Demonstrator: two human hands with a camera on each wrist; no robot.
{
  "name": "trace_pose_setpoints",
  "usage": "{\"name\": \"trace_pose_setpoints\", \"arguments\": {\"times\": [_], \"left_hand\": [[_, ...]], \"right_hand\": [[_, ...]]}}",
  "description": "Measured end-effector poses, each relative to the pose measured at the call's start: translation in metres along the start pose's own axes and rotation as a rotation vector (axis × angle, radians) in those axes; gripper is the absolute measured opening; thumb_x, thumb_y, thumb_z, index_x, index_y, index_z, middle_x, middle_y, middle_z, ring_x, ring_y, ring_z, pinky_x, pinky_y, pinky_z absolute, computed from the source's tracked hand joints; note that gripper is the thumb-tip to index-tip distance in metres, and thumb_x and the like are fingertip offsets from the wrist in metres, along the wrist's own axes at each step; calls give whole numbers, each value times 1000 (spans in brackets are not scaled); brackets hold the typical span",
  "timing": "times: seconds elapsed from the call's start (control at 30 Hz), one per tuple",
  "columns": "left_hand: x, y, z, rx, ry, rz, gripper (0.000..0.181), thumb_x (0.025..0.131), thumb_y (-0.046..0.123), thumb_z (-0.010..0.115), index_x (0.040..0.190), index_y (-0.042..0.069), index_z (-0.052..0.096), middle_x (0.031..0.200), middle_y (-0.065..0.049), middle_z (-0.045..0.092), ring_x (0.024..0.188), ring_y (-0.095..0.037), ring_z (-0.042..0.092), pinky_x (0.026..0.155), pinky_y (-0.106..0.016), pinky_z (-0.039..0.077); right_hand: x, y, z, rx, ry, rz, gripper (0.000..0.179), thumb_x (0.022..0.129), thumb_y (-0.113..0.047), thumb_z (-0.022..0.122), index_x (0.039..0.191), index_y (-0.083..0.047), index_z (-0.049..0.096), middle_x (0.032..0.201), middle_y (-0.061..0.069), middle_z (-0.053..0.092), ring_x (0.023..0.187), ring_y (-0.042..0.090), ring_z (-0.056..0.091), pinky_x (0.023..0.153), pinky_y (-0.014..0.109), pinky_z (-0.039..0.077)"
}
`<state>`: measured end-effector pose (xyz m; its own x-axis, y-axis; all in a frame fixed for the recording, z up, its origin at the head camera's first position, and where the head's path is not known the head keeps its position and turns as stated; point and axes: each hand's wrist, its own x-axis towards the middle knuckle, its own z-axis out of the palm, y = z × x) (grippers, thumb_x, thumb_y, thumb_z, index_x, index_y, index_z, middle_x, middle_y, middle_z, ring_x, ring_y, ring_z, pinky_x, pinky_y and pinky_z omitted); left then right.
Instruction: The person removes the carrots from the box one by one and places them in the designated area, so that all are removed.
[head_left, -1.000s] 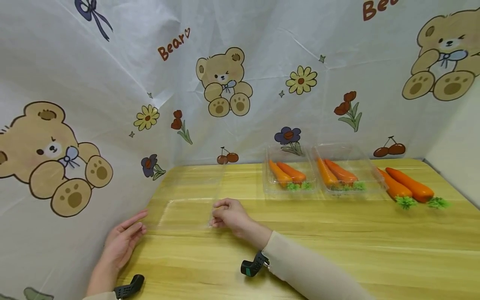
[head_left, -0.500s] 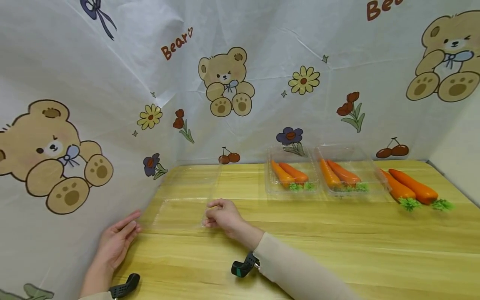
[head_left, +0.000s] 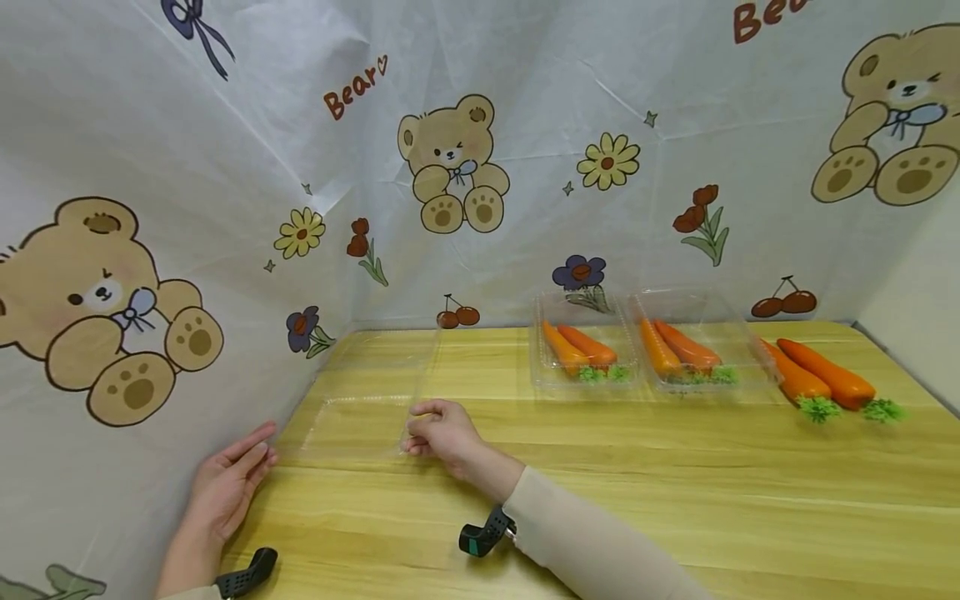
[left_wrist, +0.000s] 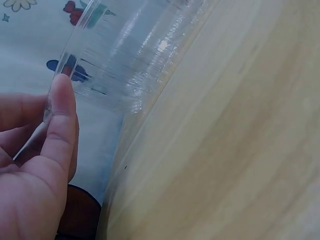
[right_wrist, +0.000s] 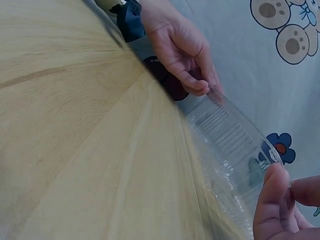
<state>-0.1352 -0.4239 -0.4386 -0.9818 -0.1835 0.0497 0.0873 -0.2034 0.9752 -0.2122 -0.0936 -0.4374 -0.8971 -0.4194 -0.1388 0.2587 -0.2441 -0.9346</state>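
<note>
A clear plastic clamshell box (head_left: 356, 427) is at the left of the table in the head view, its see-through walls hard to make out. My left hand (head_left: 228, 487) pinches the rim near its left front corner, thumb in front and fingers behind; the left wrist view shows this hand (left_wrist: 42, 145) on the rim. At the opposite front corner, my right hand (head_left: 450, 437) pinches the same rim between thumb and fingers. Both hands (right_wrist: 182, 47) appear in the right wrist view, with the ribbed box wall (right_wrist: 225, 135) stretching between them.
Two more clear boxes, a left one (head_left: 536, 354) and a right one (head_left: 738, 333), stand at the back with two toy carrots in each. Two loose carrots (head_left: 832, 375) lie to their right. Patterned cloth (head_left: 517, 250) borders the wooden table (head_left: 600, 500) behind and at left.
Both hands have shifted slightly left with the clear box, toward the cloth on the left. Their grip on the rim looks the same. The boxes with carrots stay put.
</note>
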Motion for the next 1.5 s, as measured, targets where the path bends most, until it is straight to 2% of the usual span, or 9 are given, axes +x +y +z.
{"name": "trace_pose_setpoints", "arguments": {"times": [0.2,0.37,0.5,0.63,0.8,0.93,1.07,1.27,1.5], "left_hand": [[0,2,-2,52,33,-17,29,102,2,60,125,11,75,114,18,74,90,-7,71,82,-19,60],[1,9,5,275,207,-38,29,102,16,65,129,15,73,95,16,73,82,-7,70,75,-18,58],[4,16,15,437,353,-43,35,101,20,67,134,8,69,98,21,69,84,-5,66,75,-14,54],[6,19,24,562,421,-39,36,102,24,65,134,9,69,97,27,65,85,0,65,75,-12,53],[6,21,35,794,370,71,36,103,28,64,133,8,70,107,26,65,88,9,56,72,-11,47],[9,24,46,907,300,179,35,103,28,64,130,6,71,132,0,69,93,19,51,78,-4,44],[11,27,61,927,227,240,35,104,28,63,130,6,71,139,-16,64,96,20,49,81,-1,43],[10,31,87,911,89,282,37,105,30,61,133,8,69,144,-12,61,103,16,50,86,0,43],[14,29,125,771,-29,242,38,104,31,63,134,9,68,143,-10,62,108,6,56,92,-4,44]], "right_hand": [[3,2,0,1,2,-4,38,99,4,60,136,9,53,82,5,65,61,10,66,60,20,56],[3,4,-5,-8,-15,-14,40,99,0,62,137,9,53,88,5,64,63,11,66,62,21,56],[2,5,-13,-40,-22,-19,40,100,-6,65,136,7,55,94,7,65,66,12,65,63,21,55],[-1,4,-23,-69,-32,-17,42,100,-9,66,137,7,55,98,10,67,68,12,65,64,21,55],[-7,0,-38,-100,-56,-12,43,101,-9,64,139,8,53,104,14,68,69,12,65,65,22,55],[-13,-4,-51,-123,-72,-12,43,101,-9,64,139,9,52,97,9,65,69,12,65,65,22,55],[-20,-7,-64,-158,-87,-14,42,102,-9,63,138,9,53,91,6,63,70,13,66,65,22,55],[-33,-10,-87,-215,-109,-7,41,102,-10,64,137,8,54,89,6,64,71,13,66,65,23,54],[-50,-15,-113,-264,-135,0,43,103,-12,63,137,11,51,92,9,64,72,14,65,66,23,55]]}}
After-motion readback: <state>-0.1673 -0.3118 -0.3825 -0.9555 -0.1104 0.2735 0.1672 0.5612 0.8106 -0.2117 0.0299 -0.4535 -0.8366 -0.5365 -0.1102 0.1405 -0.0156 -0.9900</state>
